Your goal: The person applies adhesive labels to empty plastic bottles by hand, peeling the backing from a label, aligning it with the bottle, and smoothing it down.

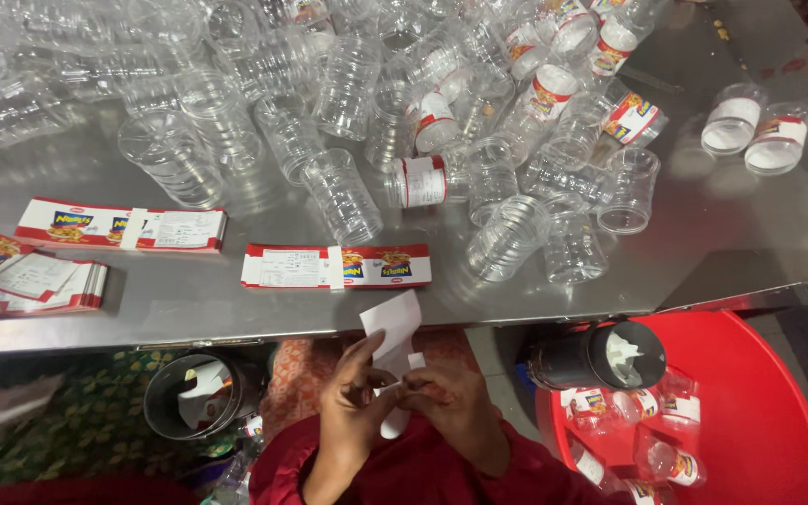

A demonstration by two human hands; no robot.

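Below the table edge, my left hand and my right hand meet over my red-clad lap. Both pinch a white paper strip, a label seen from its blank back, which sticks up toward the steel table. A small clear jar seems to lie between my hands, mostly hidden. Just beyond, a banded stack of red printed labels lies flat on the table. A heap of clear plastic jars covers the far table, some with red and white labels on them.
Two more label stacks lie at the left. A red tub at the lower right holds labelled jars and a black cylinder with paper scraps. Another black cylinder sits on the floor at left.
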